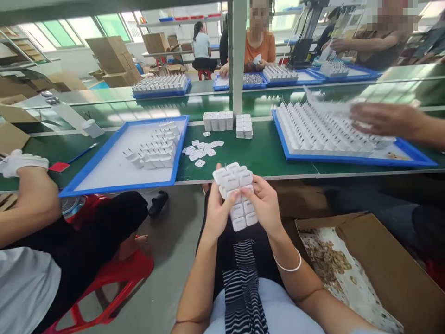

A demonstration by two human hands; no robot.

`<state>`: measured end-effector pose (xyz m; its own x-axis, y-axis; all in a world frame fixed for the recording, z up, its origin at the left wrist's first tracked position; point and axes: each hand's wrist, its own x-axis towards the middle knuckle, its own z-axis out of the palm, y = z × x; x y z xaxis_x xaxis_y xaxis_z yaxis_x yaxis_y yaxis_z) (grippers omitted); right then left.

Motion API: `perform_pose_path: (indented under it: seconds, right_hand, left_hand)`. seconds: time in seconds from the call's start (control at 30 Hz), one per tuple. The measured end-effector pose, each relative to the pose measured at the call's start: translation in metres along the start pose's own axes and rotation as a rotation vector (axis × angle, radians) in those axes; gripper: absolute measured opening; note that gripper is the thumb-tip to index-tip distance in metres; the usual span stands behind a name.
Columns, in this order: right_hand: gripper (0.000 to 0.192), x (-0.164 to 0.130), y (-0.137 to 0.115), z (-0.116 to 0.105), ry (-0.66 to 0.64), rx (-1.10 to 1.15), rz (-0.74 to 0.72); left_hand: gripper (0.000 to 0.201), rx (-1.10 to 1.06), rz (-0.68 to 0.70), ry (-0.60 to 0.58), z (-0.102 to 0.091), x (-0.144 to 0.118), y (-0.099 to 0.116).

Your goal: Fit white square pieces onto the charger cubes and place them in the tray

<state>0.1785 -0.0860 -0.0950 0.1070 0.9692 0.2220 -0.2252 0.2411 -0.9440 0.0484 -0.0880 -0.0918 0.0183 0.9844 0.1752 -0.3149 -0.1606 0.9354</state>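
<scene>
My left hand (pixel 219 211) and my right hand (pixel 267 204) grip a bundle of small white rounded cards (pixel 239 211) above my lap, in front of the bench edge. The cards lie in overlapping rows with small dark print on them. Both thumbs press on the front of the bundle; most of the other fingers are hidden behind it. On the green bench beyond lies a loose scatter of similar white cards (pixel 201 152). Behind it stand two neat blocks of stacked white pieces, a wider block (pixel 218 121) and a narrower block (pixel 244 126).
A blue-rimmed tray (pixel 118 188) with rows of white pieces stands at left, another blue-rimmed tray (pixel 347 160) at right under a co-worker's blurred hand (pixel 385 118). At far left is a co-worker's gloved hand (pixel 24 163). A cardboard box (pixel 392 255) sits low on the right.
</scene>
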Motion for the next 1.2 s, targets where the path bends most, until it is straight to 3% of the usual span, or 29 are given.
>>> perform_pose_path:
  seconds: [0.07, 0.13, 0.23, 0.33, 0.43, 0.53, 0.67, 0.77, 0.87, 1.0, 1.07, 1.2]
  right_hand:
    - [0.024, 0.006, 0.000, 0.001, 0.030, -0.007, -0.013]
    - [0.026, 0.018, 0.000, 0.001, 0.028, -0.008, -0.019]
    - [0.035, 0.052, 0.001, -0.005, -0.012, -0.079, 0.011]
    - [0.036, 0.101, 0.004, -0.024, -0.026, -0.233, 0.035]
    - [0.022, 0.148, 0.009, -0.048, 0.026, -0.433, 0.028]
    - [0.008, 0.175, 0.016, -0.068, 0.093, -0.657, -0.002]
    - [0.011, 0.181, 0.027, -0.079, 0.175, -0.849, -0.065]
    - [0.024, 0.178, 0.029, -0.079, 0.179, -0.897, -0.112]
    - [0.029, 0.177, 0.026, -0.078, 0.142, -0.868, -0.161]
    - [0.028, 0.179, 0.023, -0.082, 0.131, -0.795, -0.205]
    - [0.028, 0.181, 0.024, -0.085, 0.134, -0.780, -0.203]
    - [0.027, 0.183, 0.031, -0.086, 0.178, -0.814, -0.173]
  left_hand:
    - [0.061, -0.022, 0.094, 0.090, 0.001, 0.009, 0.009]
    - [0.057, 0.011, 0.144, 0.086, 0.001, 0.025, 0.017]
    - [0.051, 0.153, 0.188, 0.014, 0.002, 0.065, 0.017]
    - [0.048, 0.488, 0.167, -0.041, 0.007, 0.120, 0.003]
    - [0.036, 0.671, 0.106, -0.148, 0.016, 0.173, -0.014]
    - [0.014, 0.837, 0.081, -0.280, 0.026, 0.207, -0.024]
    - [0.010, 1.063, 0.093, -0.334, 0.036, 0.217, -0.030]
    - [0.040, 1.153, 0.162, -0.309, 0.036, 0.210, -0.028]
    - [0.059, 1.161, 0.253, -0.391, 0.032, 0.204, -0.020]
    - [0.038, 1.106, 0.270, -0.583, 0.033, 0.213, -0.014]
    - [0.022, 1.099, 0.244, -0.576, 0.039, 0.224, -0.017]
    - [0.012, 1.108, 0.193, -0.503, 0.051, 0.245, -0.031]
